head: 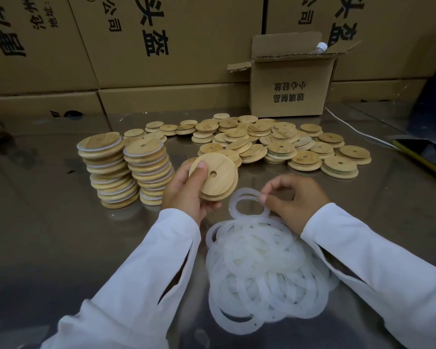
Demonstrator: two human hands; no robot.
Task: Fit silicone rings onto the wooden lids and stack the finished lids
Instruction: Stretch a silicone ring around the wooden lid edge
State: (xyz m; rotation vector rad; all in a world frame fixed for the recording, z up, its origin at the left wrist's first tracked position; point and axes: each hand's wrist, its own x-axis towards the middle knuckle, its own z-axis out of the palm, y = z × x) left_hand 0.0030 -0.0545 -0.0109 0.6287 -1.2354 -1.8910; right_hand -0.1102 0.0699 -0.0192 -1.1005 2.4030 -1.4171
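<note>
Nearest you, between your white sleeves [141,273], the heap of silicone rings [264,273] lies on the bench [48,235]. Just above the heap's far edge, your right hand [295,200] pinches one silicone ring [233,204], its fingers [263,197] closed together on the band; a second ring may cling to it, though you cannot tell for certain. Left of that ring, clear of the heap, your left hand [184,192] grips a wooden lid [222,185], thumb on its face near the centre hole and the other fingers curled behind it. Beyond the heap to the left stand two stacks of finished lids [106,172], side by side. Straight beyond the heap and to its right sprawl the loose lids [275,144]. Behind those sits a small open carton [290,89], with a white cable [358,131] running past it and large printed cartons [161,46] walling the back.
</note>
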